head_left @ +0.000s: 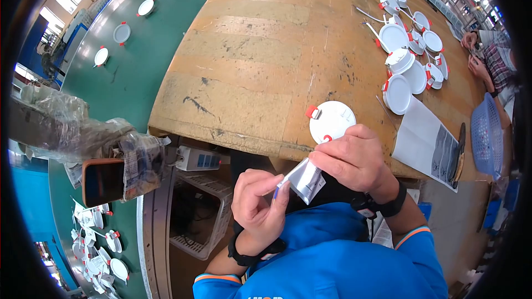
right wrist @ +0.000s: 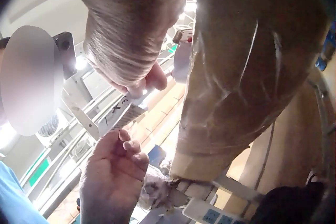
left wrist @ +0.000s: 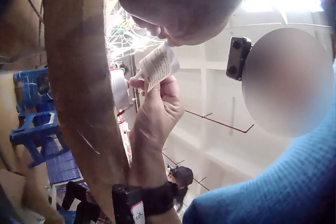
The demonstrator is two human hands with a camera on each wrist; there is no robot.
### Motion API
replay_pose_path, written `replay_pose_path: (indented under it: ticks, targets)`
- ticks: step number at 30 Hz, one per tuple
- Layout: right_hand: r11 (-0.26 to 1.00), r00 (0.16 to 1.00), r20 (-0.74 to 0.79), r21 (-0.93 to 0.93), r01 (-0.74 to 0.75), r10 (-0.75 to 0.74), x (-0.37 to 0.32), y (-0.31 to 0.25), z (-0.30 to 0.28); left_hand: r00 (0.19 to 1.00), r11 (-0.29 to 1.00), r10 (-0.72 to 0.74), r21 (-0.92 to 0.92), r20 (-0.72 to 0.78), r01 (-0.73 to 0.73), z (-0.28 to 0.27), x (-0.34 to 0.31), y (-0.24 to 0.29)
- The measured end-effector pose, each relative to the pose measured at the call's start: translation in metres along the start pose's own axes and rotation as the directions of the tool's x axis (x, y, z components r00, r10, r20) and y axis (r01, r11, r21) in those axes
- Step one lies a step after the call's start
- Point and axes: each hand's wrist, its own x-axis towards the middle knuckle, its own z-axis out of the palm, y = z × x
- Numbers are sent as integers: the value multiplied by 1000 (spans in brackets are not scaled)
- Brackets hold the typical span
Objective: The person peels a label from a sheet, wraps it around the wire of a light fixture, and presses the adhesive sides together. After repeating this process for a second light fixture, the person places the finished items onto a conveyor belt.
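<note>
A small printed label, shiny silver-grey on one face, is stretched between both hands over the table's near edge. My left hand pinches its left end between thumb and fingers. At its upper right, my right hand pinches the other end. Rows of fine print show on the label in the left wrist view, and black symbols mark the label in the right wrist view. Just beyond the right fingers lies a round white downlight with red-tipped spring clips, on the table edge; the right hand partly overlaps it.
Several white downlights are heaped at the table's far right, near a printed sheet and scissors. A blue basket and another person's hands are beyond. On the left, a green surface bears more downlights; a phone stands nearer.
</note>
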Motion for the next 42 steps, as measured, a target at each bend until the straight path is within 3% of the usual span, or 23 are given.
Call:
replay_pose_path:
  ticks: [10, 19, 28, 31, 34, 42]
  targets:
    - [999, 998, -61, -35, -6, 4, 1, -3, 3, 1000, 1000, 4, -9, 12, -3, -2, -1, -3]
    - [999, 998, 38, -9, -49, 49, 1, -4, -3, 999, 998, -47, -42, -12, 47, -2, -1, -3]
    - [998, 998, -10, 10, -55, 55, 0, 0, -1, 999, 999, -36, 21, -1, 36, 0, 1, -3]
    - [998, 998, -7, 8, -55, 55, -1, -1, -2, 989, 989, 118, 83, 86, -125, -6, 5, -10]
    - [998, 998, -6, 4, -59, 59, -1, -2, -3, 1000, 1000, 24, 8, 11, -24, 0, 4, -2]
    - [993, 993, -15, -20, -119, 118, -8, -5, -8, 992, 998, 70, -9, 109, -69, -6, 10, -6]
